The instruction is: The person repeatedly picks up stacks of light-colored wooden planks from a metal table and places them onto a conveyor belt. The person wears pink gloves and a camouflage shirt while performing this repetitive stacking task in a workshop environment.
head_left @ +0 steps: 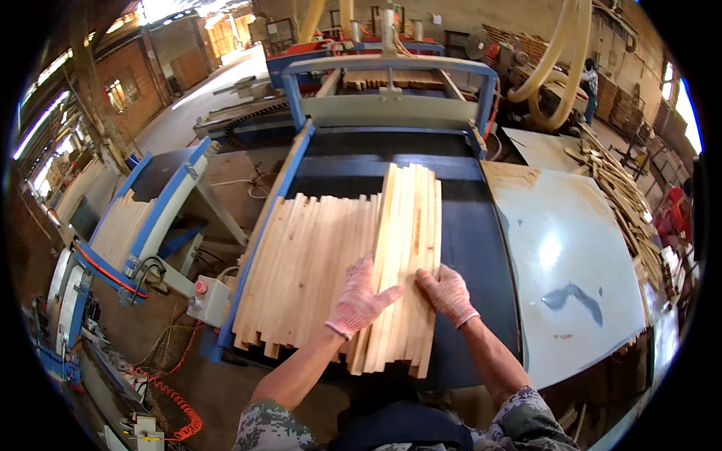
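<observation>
Head view, sole vantage: bundle of loose wood strips point(410, 225) was obs. at centre front of a dark-belted conveyor point(475, 255), immed. R of a flat row of similar wood strips point(304, 263), w/ its top surface standing above that row. L hand point(357, 299), in a knit work glove, was pressed to the bundle's L side, thumb spread across the top; R hand point(449, 295), likewise gloved, clamped the R side, thumb on the top edge. Betw. them the bundle was squeezed; whether fingertips hooked beneath, or wt. was off the belt, could not be confirmed. Near ends were uneven, several strips projecting toward the operator. In insp.'s judgement, good handling called for equal inward pressure from both palms, grip near mid-length, bundle level, so inner strips would not slip; tapping ends flush would also help, and fingers were best clear of gaps betw. strips. Control box point(210, 302) w/ red button stood L of the conveyor, blue gantry frame point(391, 66) at its far end, sheet-topped table point(560, 233) to R. Re markings: no brand, label or writing was legible on strips, gloves or machinery.
</observation>
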The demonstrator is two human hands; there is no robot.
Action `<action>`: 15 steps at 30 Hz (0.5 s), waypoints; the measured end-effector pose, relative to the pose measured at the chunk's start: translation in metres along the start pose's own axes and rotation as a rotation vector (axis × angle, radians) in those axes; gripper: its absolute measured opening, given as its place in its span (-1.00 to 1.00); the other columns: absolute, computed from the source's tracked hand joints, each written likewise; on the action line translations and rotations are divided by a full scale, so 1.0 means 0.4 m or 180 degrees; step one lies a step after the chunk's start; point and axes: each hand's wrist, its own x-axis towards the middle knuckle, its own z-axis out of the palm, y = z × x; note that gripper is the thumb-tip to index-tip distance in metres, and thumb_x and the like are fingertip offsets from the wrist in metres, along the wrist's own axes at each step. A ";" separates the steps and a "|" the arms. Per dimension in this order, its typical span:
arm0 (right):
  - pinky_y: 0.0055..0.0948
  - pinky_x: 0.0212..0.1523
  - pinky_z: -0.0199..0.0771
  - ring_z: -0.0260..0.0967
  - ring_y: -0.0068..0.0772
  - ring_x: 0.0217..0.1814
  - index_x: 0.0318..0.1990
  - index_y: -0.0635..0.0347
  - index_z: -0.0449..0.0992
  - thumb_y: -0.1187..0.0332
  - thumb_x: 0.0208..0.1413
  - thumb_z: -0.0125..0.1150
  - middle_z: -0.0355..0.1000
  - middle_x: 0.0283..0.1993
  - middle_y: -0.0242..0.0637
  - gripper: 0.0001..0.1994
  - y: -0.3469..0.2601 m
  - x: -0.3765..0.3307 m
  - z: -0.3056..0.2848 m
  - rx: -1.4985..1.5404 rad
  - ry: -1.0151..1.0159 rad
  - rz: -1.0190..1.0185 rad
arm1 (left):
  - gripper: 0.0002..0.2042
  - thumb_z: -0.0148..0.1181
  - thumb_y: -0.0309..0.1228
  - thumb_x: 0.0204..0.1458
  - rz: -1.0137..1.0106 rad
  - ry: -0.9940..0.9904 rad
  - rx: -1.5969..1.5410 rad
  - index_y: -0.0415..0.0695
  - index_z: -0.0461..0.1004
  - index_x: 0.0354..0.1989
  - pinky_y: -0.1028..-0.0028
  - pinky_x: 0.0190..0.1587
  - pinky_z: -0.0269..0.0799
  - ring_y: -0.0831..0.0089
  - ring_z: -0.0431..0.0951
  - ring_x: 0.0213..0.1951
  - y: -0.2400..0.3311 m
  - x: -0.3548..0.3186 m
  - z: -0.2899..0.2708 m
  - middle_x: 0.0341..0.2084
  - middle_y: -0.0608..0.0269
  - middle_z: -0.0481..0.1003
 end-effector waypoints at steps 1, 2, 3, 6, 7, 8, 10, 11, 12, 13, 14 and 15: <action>-0.25 0.11 0.62 0.70 -0.26 0.00 0.10 0.29 0.63 -0.08 0.33 0.34 0.72 -0.06 -0.06 -0.46 0.068 0.007 -0.018 0.0157 0.0108 0.0033 | -0.05 0.49 0.03 0.04 0.0094 0.0017 0.0158 -0.32 0.21 0.49 -0.01 0.49 0.13 -0.20 0.26 0.38 0.015 0.001 0.059 0.33 -0.29 0.34; -0.28 0.08 0.63 0.69 -0.32 -0.02 0.08 0.29 0.64 -0.07 0.34 0.34 0.73 -0.09 -0.10 -0.48 0.143 0.016 -0.040 0.0313 0.0215 0.0062 | -0.05 0.50 0.02 0.04 -0.0020 -0.0153 0.0254 -0.32 0.22 0.48 -0.01 0.49 0.13 -0.20 0.27 0.37 0.038 -0.002 0.105 0.33 -0.28 0.35; -0.27 0.06 0.64 0.70 -0.32 -0.04 0.06 0.30 0.66 -0.10 0.34 0.33 0.73 -0.12 -0.11 -0.46 0.179 0.003 -0.071 0.0182 0.0313 0.0145 | -0.05 0.50 0.01 0.03 -0.0138 -0.0362 0.0327 -0.32 0.22 0.48 -0.01 0.49 0.13 -0.20 0.28 0.36 0.064 0.002 0.151 0.32 -0.28 0.35; -0.24 0.07 0.63 0.71 -0.25 -0.04 0.07 0.32 0.66 -0.19 0.36 0.25 0.73 -0.12 -0.08 -0.38 0.328 0.014 -0.117 0.0134 0.0361 0.0457 | 0.01 0.34 0.16 0.13 -0.0464 -0.1271 0.1115 -0.35 0.11 0.56 0.06 0.61 -0.12 -0.19 0.11 0.53 0.107 0.016 0.233 0.48 -0.30 0.22; -0.17 0.10 0.62 0.71 -0.13 0.00 0.11 0.27 0.66 -0.19 0.34 0.21 0.72 -0.09 -0.03 -0.38 0.319 0.017 -0.123 -0.0240 0.0184 0.0575 | 0.03 0.27 0.20 0.16 -0.0479 -0.1362 0.1627 -0.36 0.08 0.57 0.08 0.63 -0.20 -0.18 0.04 0.58 0.071 0.017 0.265 0.52 -0.29 0.17; -0.15 0.12 0.61 0.70 -0.09 0.01 0.12 0.25 0.65 -0.18 0.32 0.21 0.72 -0.08 -0.02 -0.39 0.312 0.011 -0.106 -0.0342 0.0146 0.0484 | 0.04 0.21 0.24 0.19 -0.0493 -0.1444 0.2140 -0.37 0.04 0.59 0.10 0.66 -0.29 -0.16 -0.03 0.62 0.035 0.007 0.288 0.57 -0.29 0.11; -0.11 0.14 0.60 0.69 -0.02 0.05 0.15 0.20 0.65 -0.16 0.29 0.21 0.71 -0.05 0.00 -0.41 0.295 0.008 -0.087 -0.0576 0.0203 0.0363 | 0.08 0.06 0.33 0.23 -0.0558 -0.1603 0.2423 -0.38 -0.03 0.62 0.13 0.69 -0.47 -0.05 -0.19 0.68 0.072 0.000 0.262 0.63 -0.24 -0.03; -0.08 0.16 0.59 0.67 0.04 0.08 0.18 0.15 0.64 -0.15 0.23 0.22 0.70 -0.03 0.00 -0.40 0.271 0.021 -0.082 -0.0779 0.0165 0.0563 | 0.10 0.05 0.36 0.21 -0.0423 -0.1485 0.2338 -0.37 -0.04 0.62 0.13 0.69 -0.46 -0.05 -0.18 0.68 0.059 -0.014 0.246 0.64 -0.23 -0.04; -0.07 0.16 0.58 0.66 0.06 0.10 0.17 0.15 0.65 -0.18 0.22 0.21 0.70 -0.02 0.01 -0.38 0.259 0.034 -0.063 -0.0654 0.0105 0.0480 | 0.11 0.05 0.38 0.20 -0.0277 -0.1394 0.2267 -0.37 -0.04 0.63 0.13 0.69 -0.45 -0.04 -0.18 0.68 0.042 -0.033 0.226 0.64 -0.22 -0.05; -0.06 0.18 0.58 0.65 0.08 0.14 0.17 0.17 0.65 -0.17 0.22 0.19 0.69 0.01 0.04 -0.38 0.236 0.049 -0.042 -0.0668 0.0012 0.0341 | 0.01 0.16 0.27 0.21 0.0031 -0.1019 0.2028 -0.39 0.12 0.57 0.07 0.68 -0.34 -0.08 0.00 0.64 0.035 -0.070 0.200 0.58 -0.28 0.10; -0.04 0.19 0.58 0.63 0.12 0.16 0.17 0.18 0.65 -0.15 0.24 0.17 0.68 0.04 0.08 -0.39 0.229 0.071 -0.024 -0.0627 -0.0051 0.0311 | -0.05 0.21 0.20 0.21 0.0196 -0.0901 0.1785 -0.39 0.18 0.53 0.06 0.66 -0.24 -0.10 0.08 0.60 0.035 -0.101 0.182 0.55 -0.28 0.16; -0.03 0.19 0.60 0.63 0.13 0.16 0.15 0.26 0.65 -0.18 0.25 0.17 0.67 0.05 0.12 -0.36 0.205 0.086 -0.005 -0.0787 0.0018 0.0229 | -0.11 0.26 0.12 0.21 0.0367 -0.0801 0.1528 -0.40 0.24 0.49 0.05 0.64 -0.14 -0.13 0.16 0.56 0.031 -0.126 0.169 0.51 -0.29 0.23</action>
